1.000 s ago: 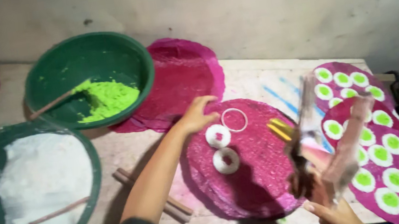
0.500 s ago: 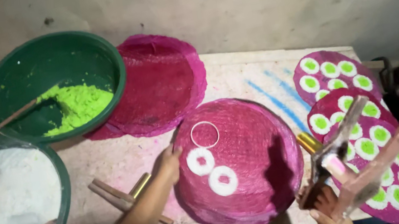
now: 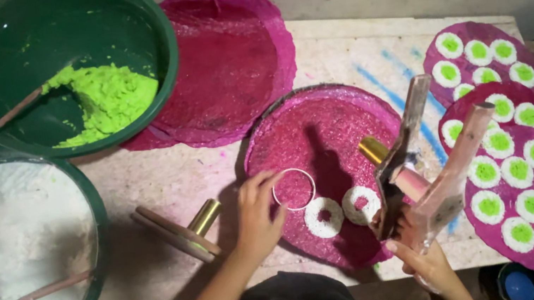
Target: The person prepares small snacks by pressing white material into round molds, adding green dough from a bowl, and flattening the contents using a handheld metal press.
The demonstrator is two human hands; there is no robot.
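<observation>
We observe the bare left forearm rising from bottom centre, its left hand [image 3: 257, 213] palm down, fingers curled forward with the fingertips [image 3: 271, 183] spread. Our right hand [image 3: 425, 262] sits low at right, wrist bent, fingers closed in a grip, thumb upward.

Thin metal ring [image 3: 294, 188], shiny at the edge, lying on a coarse woven pink mat [image 3: 326, 162] with a rough, matt weave. The mould [image 3: 427, 167] looks like clear, glossy plastic, smeared. Green basin [image 3: 65, 68] is smooth plastic; the green dough [image 3: 105, 97] inside is crumbly and matt. Brass-coloured tube [image 3: 205, 217] gleams. The worktop [image 3: 337, 53] is pale, stained, rough.
</observation>
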